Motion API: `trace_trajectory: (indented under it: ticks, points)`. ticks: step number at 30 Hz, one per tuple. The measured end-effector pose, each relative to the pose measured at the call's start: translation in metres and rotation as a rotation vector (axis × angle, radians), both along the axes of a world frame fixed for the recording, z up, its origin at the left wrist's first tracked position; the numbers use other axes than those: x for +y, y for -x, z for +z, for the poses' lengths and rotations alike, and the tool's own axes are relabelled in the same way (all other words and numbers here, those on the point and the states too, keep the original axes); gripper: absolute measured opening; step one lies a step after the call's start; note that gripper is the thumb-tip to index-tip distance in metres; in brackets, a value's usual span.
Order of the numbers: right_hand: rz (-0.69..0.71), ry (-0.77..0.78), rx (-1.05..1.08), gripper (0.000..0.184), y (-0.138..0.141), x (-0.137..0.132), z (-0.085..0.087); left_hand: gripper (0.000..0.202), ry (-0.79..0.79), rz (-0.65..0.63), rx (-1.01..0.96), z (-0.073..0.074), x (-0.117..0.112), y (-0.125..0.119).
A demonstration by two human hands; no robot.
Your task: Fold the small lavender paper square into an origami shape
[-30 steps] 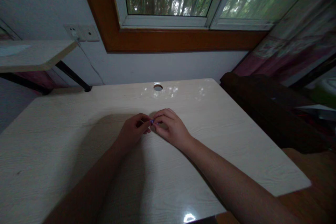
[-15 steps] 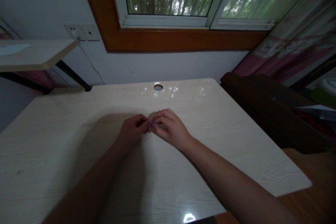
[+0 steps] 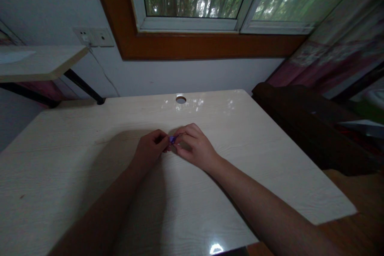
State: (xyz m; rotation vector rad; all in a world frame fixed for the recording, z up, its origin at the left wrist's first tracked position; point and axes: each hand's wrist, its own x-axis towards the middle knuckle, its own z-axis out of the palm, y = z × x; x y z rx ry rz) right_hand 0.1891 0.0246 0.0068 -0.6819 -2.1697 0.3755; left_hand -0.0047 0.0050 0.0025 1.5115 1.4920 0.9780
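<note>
1. We can read no text, label, brand, number or sign anywhere in view.
2. On the small purple thing (image 3: pixel 172 139), too little shows for us to make out any lettering.
3. On the wall sockets (image 3: pixel 98 37), we see dark holes but no legible marking.
4. On the pale sheet (image 3: pixel 15 57) at far left, we can read nothing.

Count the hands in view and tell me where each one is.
2. The left hand pinches the left side of a small purple object; the right hand pinches its right side, both over the desk.
</note>
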Motion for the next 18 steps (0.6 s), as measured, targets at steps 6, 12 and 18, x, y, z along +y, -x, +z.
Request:
trace_trajectory:
  ticks: [6, 12, 18]
  points:
    - [0.034, 0.008, -0.022, 0.008, -0.0006, -0.0005, 0.0021, 0.018, 0.017, 0.005, -0.013, -0.0003, 0.0003, 0.0000]
    - [0.025, 0.025, -0.057, 0.012, -0.0028, -0.0001, 0.0027, 0.021, 0.049, -0.023, -0.056, -0.0002, -0.0001, 0.0002]
    - [0.012, 0.059, -0.083, 0.012, -0.0045, 0.0006, 0.0002, 0.025, 0.051, -0.113, -0.057, 0.0009, -0.0020, -0.0006]
